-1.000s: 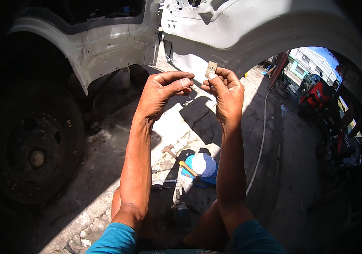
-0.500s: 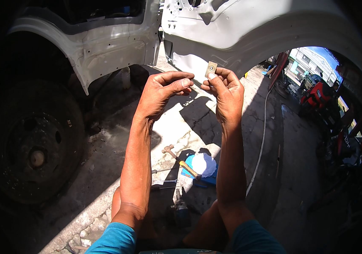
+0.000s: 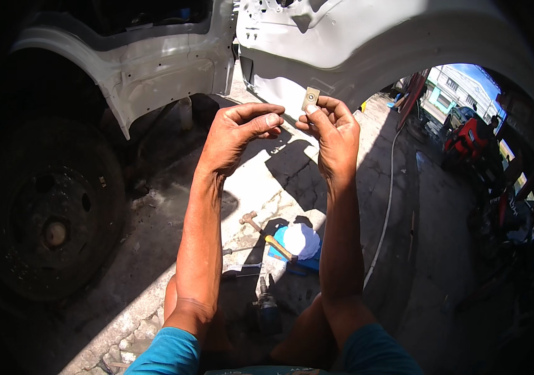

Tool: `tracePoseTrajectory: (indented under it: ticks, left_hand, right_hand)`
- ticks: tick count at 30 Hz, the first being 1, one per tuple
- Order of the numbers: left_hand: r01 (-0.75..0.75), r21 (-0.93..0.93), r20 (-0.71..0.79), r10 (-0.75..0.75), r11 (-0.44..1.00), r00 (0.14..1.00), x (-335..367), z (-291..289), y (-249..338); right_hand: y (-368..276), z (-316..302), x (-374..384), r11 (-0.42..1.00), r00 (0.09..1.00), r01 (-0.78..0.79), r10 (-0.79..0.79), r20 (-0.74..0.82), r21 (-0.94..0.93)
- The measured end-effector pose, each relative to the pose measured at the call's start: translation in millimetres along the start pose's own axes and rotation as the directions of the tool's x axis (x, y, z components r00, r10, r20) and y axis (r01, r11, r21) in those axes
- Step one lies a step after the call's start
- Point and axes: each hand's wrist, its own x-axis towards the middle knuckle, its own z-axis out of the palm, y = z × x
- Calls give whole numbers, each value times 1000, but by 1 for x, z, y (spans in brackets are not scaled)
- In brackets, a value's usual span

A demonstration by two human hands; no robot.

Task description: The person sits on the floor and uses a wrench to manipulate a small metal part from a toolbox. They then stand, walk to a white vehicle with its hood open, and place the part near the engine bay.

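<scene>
Between the thumb and fingers of my right hand [image 3: 337, 140] is a small flat metal plate [image 3: 310, 98], rectangular and pale brass-coloured, with a round threaded-looking hole or nut in its middle. It is held upright, its face toward me. My left hand [image 3: 236, 137] is closed in a pinch beside it, thumb against the fingers, the tips a short gap from the right hand. Whether anything small sits in that pinch is hidden. Beyond both hands stands a light grey vehicle door panel [image 3: 292, 53] with a curved wheel-arch cutout.
Below my forearms lie a hammer [image 3: 268, 236], a blue item [image 3: 306, 264] with a white rounded thing [image 3: 301, 242] on it, a screwdriver [image 3: 237, 250] and a power tool [image 3: 268, 310]. A wheel [image 3: 54, 212] is at left; a pale hose [image 3: 387, 219] runs along the right.
Both hands keep nearly the same pose. The plate in my right hand has tilted slightly and shifted a little; the view has moved marginally.
</scene>
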Motion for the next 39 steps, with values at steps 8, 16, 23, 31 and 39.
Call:
tracePoseTrajectory:
  ticks: [8,16,23,31,39]
  left_hand:
    - [-6,17,-38,6,1000,999,1,1,-1]
    - [-32,-17,-92,31,999,995,3,3,-3]
    - [-21,-4,-96,21,1000,995,2,3,-2]
    - [-34,-7,-151,33,999,988,3,8,-6]
    - [-42,-72,-171,29,997,985,4,13,-8]
  right_hand:
    - [4,7,-2,865,945,292,-327,-16,-409]
    - [13,13,-6,494,758,568,-625,186,-658]
    - [14,15,-5,518,776,552,-606,175,-654]
    - [16,20,-11,532,793,550,-576,202,-644]
    - [19,28,-14,505,787,565,-568,241,-652]
